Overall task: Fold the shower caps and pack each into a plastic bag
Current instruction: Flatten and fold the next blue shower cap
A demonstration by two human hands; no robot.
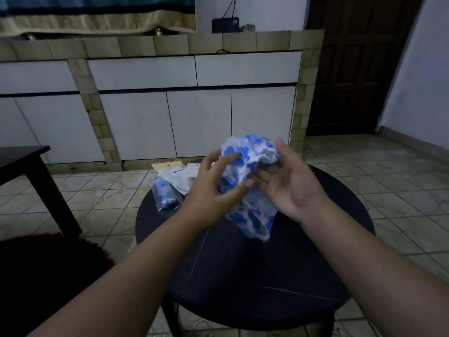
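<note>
A crumpled white shower cap (250,186) with blue flower prints hangs above the round dark table (255,276). My left hand (213,188) pinches its left side between thumb and fingers. My right hand (291,183) cups its right side, palm facing left, fingers spread and touching the cap. The cap's lower end droops to the tabletop. At the table's far left lies a rolled blue-and-white cap inside a clear plastic bag (166,193). Behind it rest several flat empty plastic bags (179,175), one with a barcode label.
A dark side table (26,166) stands at the left. A dark red fuzzy seat (48,271) is at the lower left. White cabinets with a tiled frame (199,117) line the back, and tiled floor surrounds the round table.
</note>
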